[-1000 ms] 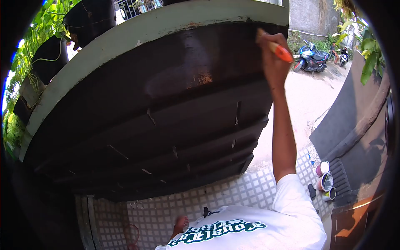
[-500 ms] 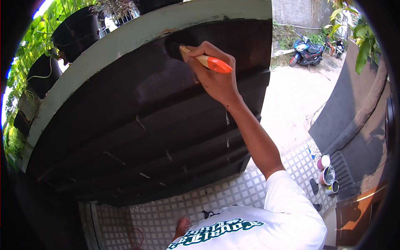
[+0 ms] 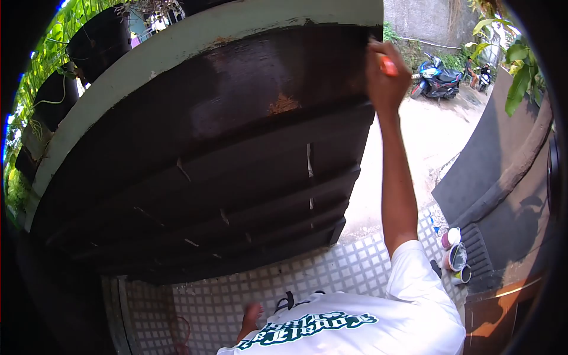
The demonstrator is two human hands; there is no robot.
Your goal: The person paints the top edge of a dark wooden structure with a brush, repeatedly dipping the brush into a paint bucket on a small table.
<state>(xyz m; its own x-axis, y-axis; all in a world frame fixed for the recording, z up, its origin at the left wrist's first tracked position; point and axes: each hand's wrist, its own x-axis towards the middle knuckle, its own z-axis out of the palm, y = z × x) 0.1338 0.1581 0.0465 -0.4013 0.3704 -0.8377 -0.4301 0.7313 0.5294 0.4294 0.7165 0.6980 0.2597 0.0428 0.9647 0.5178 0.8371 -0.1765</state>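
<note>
My right hand (image 3: 387, 77) is closed round a brush with an orange handle (image 3: 388, 66), at the right end of a dark, curved, ridged panel (image 3: 236, 130). The bristles are hardly visible at the panel's upper right corner. Wet-looking dark paint shines on the upper part of the panel, just under a pale green curved rim (image 3: 171, 56). A rough orange-brown patch (image 3: 284, 105) shows on the panel, left of the hand. My left hand is not visible; what looks like a bare foot (image 3: 253, 313) shows beside the white shirt (image 3: 349, 322).
Several paint containers (image 3: 454, 258) stand on the checkered tile floor (image 3: 355, 254) at the lower right. Behind is a parked blue motorcycle (image 3: 436, 78), with a person (image 3: 471, 71) beyond it. Dark plant pots (image 3: 97, 44) line the upper left.
My right hand has moved right with the brush, from the upper middle of the panel to its right end. The orange-brown patch is now uncovered. The view has shifted slightly.
</note>
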